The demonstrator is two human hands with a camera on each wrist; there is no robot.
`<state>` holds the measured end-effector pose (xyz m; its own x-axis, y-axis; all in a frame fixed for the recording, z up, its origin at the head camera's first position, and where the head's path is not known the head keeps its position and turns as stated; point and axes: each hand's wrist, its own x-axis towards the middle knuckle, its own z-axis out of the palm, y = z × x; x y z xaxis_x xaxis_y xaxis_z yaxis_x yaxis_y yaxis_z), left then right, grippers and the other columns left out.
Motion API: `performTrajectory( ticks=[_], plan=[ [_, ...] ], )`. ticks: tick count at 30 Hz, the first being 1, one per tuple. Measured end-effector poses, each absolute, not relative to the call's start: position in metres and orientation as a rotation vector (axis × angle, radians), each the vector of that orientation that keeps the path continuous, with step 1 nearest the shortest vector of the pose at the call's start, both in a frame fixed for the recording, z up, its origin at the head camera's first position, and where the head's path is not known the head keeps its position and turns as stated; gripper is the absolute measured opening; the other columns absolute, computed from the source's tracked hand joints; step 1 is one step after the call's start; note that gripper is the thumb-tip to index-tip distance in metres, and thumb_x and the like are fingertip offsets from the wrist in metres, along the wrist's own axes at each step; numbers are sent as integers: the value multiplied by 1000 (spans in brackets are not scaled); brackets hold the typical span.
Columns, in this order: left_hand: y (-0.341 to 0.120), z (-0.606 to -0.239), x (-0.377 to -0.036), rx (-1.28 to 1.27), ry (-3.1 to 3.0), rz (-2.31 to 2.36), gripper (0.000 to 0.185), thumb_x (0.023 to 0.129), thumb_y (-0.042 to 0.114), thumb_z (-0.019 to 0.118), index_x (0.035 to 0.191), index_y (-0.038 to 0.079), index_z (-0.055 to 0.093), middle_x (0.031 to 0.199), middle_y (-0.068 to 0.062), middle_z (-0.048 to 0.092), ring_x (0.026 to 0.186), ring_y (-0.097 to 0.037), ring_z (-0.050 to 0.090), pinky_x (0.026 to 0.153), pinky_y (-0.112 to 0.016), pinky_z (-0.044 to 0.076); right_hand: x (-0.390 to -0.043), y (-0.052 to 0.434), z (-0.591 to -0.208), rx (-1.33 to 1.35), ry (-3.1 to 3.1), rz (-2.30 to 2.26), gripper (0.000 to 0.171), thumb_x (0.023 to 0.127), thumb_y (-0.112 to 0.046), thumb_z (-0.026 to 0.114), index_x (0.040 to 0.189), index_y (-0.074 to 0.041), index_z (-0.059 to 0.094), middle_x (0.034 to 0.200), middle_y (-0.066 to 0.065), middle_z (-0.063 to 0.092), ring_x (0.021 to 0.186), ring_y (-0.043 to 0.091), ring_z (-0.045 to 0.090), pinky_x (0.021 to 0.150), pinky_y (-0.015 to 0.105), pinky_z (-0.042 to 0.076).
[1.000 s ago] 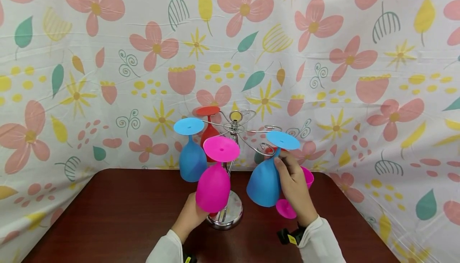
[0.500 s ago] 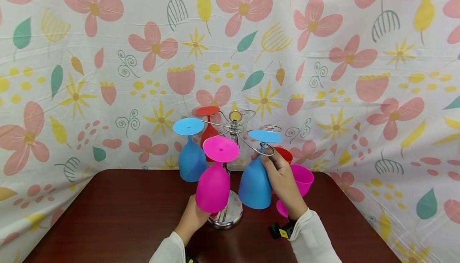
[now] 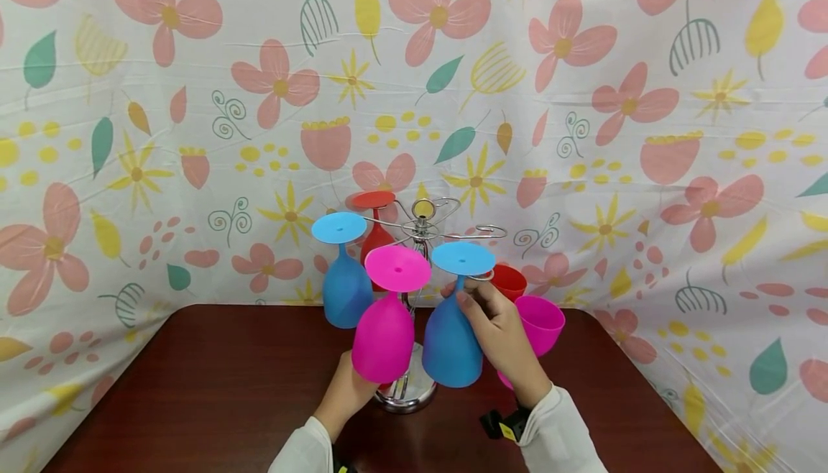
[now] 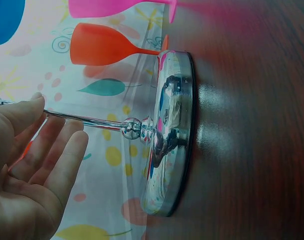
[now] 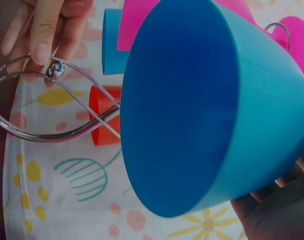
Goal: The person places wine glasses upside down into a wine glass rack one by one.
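A chrome wire goblet rack [image 3: 422, 232] stands on the dark wooden table [image 3: 194, 387] on a round base [image 4: 172, 135]. Upside down on its arms hang a blue goblet [image 3: 346, 275], a red one [image 3: 376, 236] and a pink one [image 3: 387, 318]. My right hand [image 3: 501, 340] grips a second blue goblet [image 3: 451, 333] by the stem, upside down, its foot level with a wire arm [image 5: 52, 105]. Its open bowl [image 5: 211, 105] fills the right wrist view. My left hand [image 4: 37, 165] lies with straight fingers beside the rack's post [image 4: 87, 120], behind the pink goblet.
A red goblet [image 3: 508, 280] and a pink goblet [image 3: 543, 323] stand upright on the table right of the rack, just behind my right hand. A flowered cloth [image 3: 582, 99] hangs as a backdrop all round the table.
My right hand has carried the blue goblet leftward and a little toward me, in to the rack, so its foot now sits over the wire arm. The left hand has stayed put.
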<state>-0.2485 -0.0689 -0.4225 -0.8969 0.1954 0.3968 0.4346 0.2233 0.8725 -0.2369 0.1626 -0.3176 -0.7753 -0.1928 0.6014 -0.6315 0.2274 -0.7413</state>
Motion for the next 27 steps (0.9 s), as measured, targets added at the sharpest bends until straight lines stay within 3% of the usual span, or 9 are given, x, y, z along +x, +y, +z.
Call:
performTrajectory(
  ticks=[6, 13, 22, 27],
  plan=[
    [-71, -449, -269, -576, -2335, -1756, 8, 94, 16, 66, 96, 9, 63, 73, 4, 59, 69, -10, 55, 69, -27, 49, -234, 168, -321, 813, -2068, 1612, 23, 103, -10, 50, 124, -7, 59, 118, 7, 64, 114, 24, 59, 95, 33, 49],
    [-74, -454, -272, -598, -2313, -1781, 14, 93, 24, 67, 92, 10, 63, 72, 4, 59, 69, -10, 56, 67, -27, 49, -237, 175, -326, 791, -2021, 1698, 24, 105, -12, 46, 123, -1, 58, 122, 13, 63, 119, 26, 57, 97, 30, 47],
    [-72, -452, -272, -587, -2308, -1757, 9, 94, 17, 66, 96, 9, 64, 73, 6, 59, 68, -7, 54, 67, -26, 49, -245, 174, -332, 742, -2064, 1761, 31, 106, -25, 43, 126, -4, 55, 129, 9, 59, 124, 25, 52, 94, 33, 49],
    [-71, -433, -258, -611, -2299, -1759, 7, 93, 10, 65, 96, 4, 64, 74, 4, 59, 69, -7, 54, 68, -27, 49, -247, 174, -335, 703, -2064, 1768, 33, 106, -28, 43, 126, -6, 56, 129, 8, 59, 123, 24, 52, 94, 33, 49]
  ],
)
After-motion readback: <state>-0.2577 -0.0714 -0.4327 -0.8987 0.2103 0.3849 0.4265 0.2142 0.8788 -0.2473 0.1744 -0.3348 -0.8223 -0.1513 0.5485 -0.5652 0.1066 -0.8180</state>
